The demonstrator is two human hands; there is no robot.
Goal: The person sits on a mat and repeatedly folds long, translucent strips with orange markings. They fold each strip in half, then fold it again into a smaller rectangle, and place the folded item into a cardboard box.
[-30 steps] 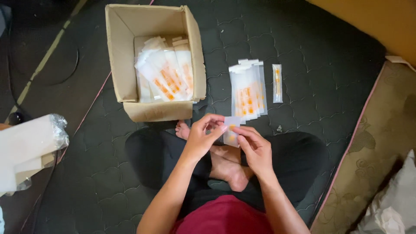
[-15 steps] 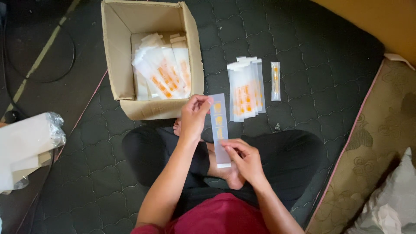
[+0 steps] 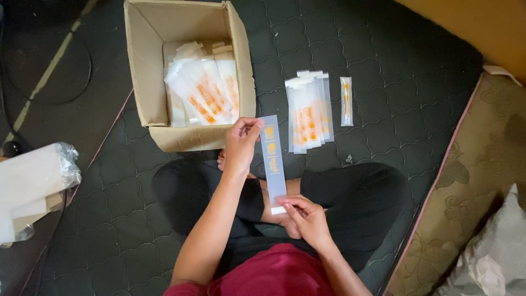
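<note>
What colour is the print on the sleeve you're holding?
Orange, on a clear sleeve, seen in the head view.

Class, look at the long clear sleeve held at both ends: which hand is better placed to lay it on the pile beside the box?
Probably the left hand: it pinches the sleeve top, nearest the pile; the right hand is lower.

Sleeve (image 3: 273, 159): thin glossy translucent plastic. Box (image 3: 189, 137): matt brown cardboard. Mat (image 3: 378, 60): dark quilted cloth, matt.

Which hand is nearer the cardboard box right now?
Left. The left hand pinches the long packet's top end right beside the cardboard box; the right hand holds its bottom end, well below.
</note>
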